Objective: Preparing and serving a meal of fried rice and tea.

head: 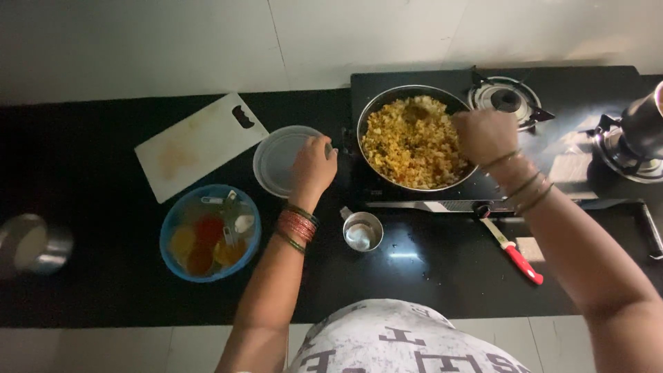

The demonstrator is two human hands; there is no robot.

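While over one pan (413,141), two hands (487,135), one lid (276,160).

Left hand (312,168) loosely curled; right hand (485,135) fisted, both arms outstretched.

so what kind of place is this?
Most likely a home kitchen: a gas stove on a black counter, a pan of yellow food on it, plus a cutting board and spice box.

Dim, underexposed view; black counter (103,276) nearly lost in shadow; faint glare spotted near the steel cup (362,231); edges softened.
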